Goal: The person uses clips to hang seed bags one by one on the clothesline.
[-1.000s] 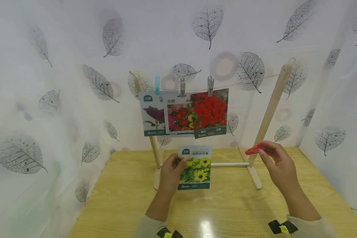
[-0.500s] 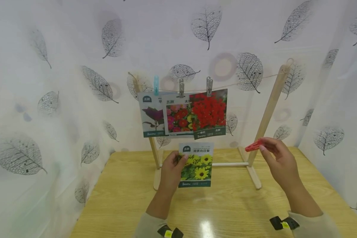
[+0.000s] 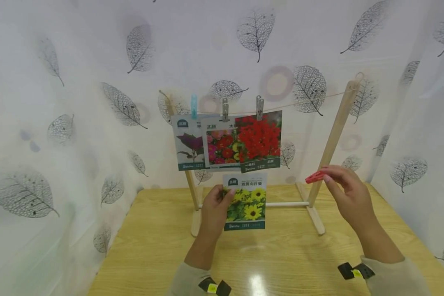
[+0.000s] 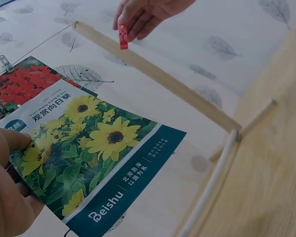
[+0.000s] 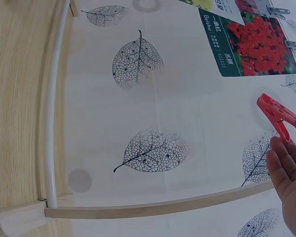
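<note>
My left hand [image 3: 215, 209] pinches the left edge of a seed packet [image 3: 246, 205] printed with yellow sunflowers, thumb on its front. The packet is upright, just below the hanging packets. My right hand [image 3: 349, 197] pinches a red clothespin [image 3: 315, 177] between thumb and fingers, out by the right post. In the right wrist view the clothespin [image 5: 276, 113] points away from the fingertips. Three packets hang from a string: a purple-leaf one [image 3: 190, 144] under a blue clip [image 3: 194, 107], a mixed-flower one [image 3: 222, 146] and a red-flower one [image 3: 260, 139] under metal clips [image 3: 260, 109].
The string [image 3: 299, 103] runs between two wooden posts [image 3: 333, 142] on feet, joined low down by a white rod [image 3: 286, 204]. A wood-grain table [image 3: 151, 255] lies below. Behind stands a pale leaf-patterned curtain [image 3: 222, 45].
My left hand has raised the sunflower packet slightly and shifted it a little right, closer to the hanging packets. My right hand has risen slightly with the red clothespin.
</note>
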Tool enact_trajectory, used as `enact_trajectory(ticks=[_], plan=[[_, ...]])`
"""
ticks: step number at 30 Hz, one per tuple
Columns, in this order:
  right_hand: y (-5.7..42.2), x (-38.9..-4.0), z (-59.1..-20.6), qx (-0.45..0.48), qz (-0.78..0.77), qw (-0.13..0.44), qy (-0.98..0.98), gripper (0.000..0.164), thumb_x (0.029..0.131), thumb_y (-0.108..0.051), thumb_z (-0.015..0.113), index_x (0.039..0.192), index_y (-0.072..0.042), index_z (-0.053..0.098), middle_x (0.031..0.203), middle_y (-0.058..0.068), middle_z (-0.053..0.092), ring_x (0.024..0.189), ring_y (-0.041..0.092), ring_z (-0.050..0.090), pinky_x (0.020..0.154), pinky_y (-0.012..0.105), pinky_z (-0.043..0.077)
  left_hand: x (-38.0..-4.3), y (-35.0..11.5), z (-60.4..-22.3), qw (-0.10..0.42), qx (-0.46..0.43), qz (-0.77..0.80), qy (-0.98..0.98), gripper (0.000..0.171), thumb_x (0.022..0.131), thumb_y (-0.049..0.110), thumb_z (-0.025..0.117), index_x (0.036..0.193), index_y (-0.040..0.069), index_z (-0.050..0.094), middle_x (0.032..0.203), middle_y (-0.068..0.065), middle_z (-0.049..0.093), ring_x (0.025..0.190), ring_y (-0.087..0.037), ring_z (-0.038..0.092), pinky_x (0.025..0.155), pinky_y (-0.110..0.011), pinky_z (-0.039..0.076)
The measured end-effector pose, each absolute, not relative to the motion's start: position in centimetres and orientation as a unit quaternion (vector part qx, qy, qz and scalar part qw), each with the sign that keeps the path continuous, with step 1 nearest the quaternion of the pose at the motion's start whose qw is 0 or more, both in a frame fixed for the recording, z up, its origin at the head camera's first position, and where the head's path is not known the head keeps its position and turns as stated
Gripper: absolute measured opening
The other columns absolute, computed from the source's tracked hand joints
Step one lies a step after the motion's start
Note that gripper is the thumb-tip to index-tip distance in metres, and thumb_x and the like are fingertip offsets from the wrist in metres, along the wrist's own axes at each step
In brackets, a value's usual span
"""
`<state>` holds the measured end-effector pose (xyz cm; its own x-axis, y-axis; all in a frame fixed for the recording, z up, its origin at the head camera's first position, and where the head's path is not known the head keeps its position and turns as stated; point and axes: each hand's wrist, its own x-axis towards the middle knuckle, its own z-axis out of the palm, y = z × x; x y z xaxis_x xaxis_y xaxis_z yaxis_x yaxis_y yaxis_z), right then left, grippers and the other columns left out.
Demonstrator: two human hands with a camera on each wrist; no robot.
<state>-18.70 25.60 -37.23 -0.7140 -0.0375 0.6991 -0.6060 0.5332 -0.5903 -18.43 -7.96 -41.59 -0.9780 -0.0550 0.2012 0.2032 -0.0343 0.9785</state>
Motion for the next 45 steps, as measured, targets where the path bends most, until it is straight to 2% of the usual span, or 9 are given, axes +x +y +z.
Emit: enact_trajectory(ticks=[5,10,15,21,29,35,45], plan=[[25.6,-19.0,-36.6,0.231,0.444,0.333,-0.799,0.029,0.093,0.012,0.061,0.120,0.002,0.068,0.124,-0.014,0.061,0.116,-0.005,0.057,0.098,0.003,0.043,-18.5,-7.9,-41.2,0.092,-0.048,-0.715,-0.692,0.028,0.098,0.029,0.068,0.119,0.011,0.066,0.115,-0.007,0.070,0.091,-0.014,0.062,0.077,-0.023,0.053],[25.6,-19.2,-36.1,0.249,0.442,0.335,-0.794,0.030,0.094,0.013,0.059,0.121,0.002,0.067,0.124,-0.009,0.062,0.119,-0.004,0.056,0.099,0.005,0.043,-18.6,-7.7,-40.8,0.101,-0.046,-0.712,-0.693,0.027,0.097,0.027,0.068,0.115,0.008,0.066,0.102,-0.007,0.066,0.080,-0.012,0.053,0.069,-0.022,0.048],[25.6,-19.4,-35.8,0.255,0.442,0.333,-0.793,0.028,0.096,0.011,0.058,0.121,0.002,0.067,0.125,0.001,0.063,0.120,-0.001,0.056,0.100,0.007,0.043,-18.8,-7.5,-40.6,0.106,-0.050,-0.717,-0.687,0.027,0.097,0.024,0.069,0.115,0.004,0.066,0.102,-0.008,0.067,0.078,-0.011,0.052,0.069,-0.022,0.047],[25.5,-19.5,-35.6,0.245,0.440,0.328,-0.799,0.027,0.096,0.009,0.058,0.120,0.001,0.067,0.124,-0.004,0.062,0.120,-0.001,0.056,0.101,0.007,0.043,-18.9,-7.3,-40.3,0.114,-0.050,-0.712,-0.691,0.027,0.096,0.024,0.070,0.113,0.003,0.067,0.090,-0.003,0.059,0.071,-0.010,0.044,0.063,-0.022,0.042],[25.2,-19.7,-34.7,0.260,0.440,0.347,-0.786,0.029,0.092,0.014,0.060,0.118,0.003,0.068,0.125,-0.007,0.061,0.123,0.000,0.054,0.101,0.006,0.042,-18.9,-6.8,-39.7,0.114,-0.051,-0.718,-0.685,0.029,0.096,0.025,0.071,0.115,0.004,0.067,0.100,-0.007,0.067,0.075,-0.010,0.050,0.066,-0.022,0.046],[25.3,-19.9,-34.2,0.258,0.437,0.344,-0.790,0.026,0.094,0.012,0.060,0.117,0.003,0.068,0.124,-0.005,0.062,0.124,0.002,0.054,0.102,0.007,0.043,-19.1,-6.4,-39.7,0.100,-0.052,-0.734,-0.670,0.030,0.096,0.024,0.071,0.116,0.003,0.066,0.108,-0.011,0.068,0.082,-0.010,0.055,0.071,-0.022,0.050],[24.9,-20.0,-32.8,0.253,0.424,0.354,-0.794,0.027,0.093,0.009,0.063,0.118,-0.001,0.069,0.121,-0.004,0.063,0.126,0.002,0.054,0.102,0.006,0.042,-19.4,-5.9,-39.6,0.111,-0.057,-0.728,-0.675,0.029,0.095,0.025,0.071,0.113,0.003,0.067,0.096,-0.002,0.064,0.076,-0.010,0.050,0.068,-0.022,0.047]])
